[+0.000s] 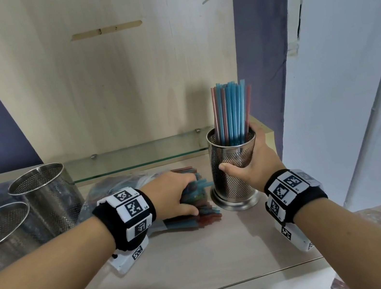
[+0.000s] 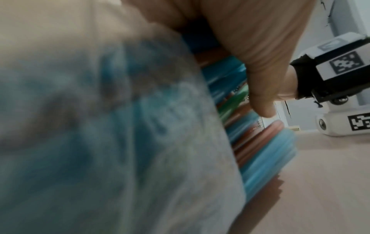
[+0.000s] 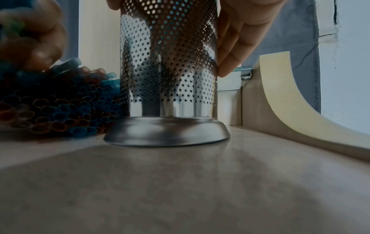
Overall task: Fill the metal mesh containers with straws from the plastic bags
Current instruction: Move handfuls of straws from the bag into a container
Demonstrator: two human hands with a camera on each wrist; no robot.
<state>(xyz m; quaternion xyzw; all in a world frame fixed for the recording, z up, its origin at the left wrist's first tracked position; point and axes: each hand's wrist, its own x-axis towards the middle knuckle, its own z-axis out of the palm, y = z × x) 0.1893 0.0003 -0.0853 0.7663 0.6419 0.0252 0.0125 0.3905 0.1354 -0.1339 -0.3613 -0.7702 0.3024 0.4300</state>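
Plastic bag blurs; left hand covers straw pile.

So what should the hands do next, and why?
Probably the left hand should lift the bunch of blue and red plastic straws it grips from the clear plastic bag and drop them into the tall perforated metal container. The right hand already holds that container upright on the beige shelf, and there looks to be room beside the straws standing inside.
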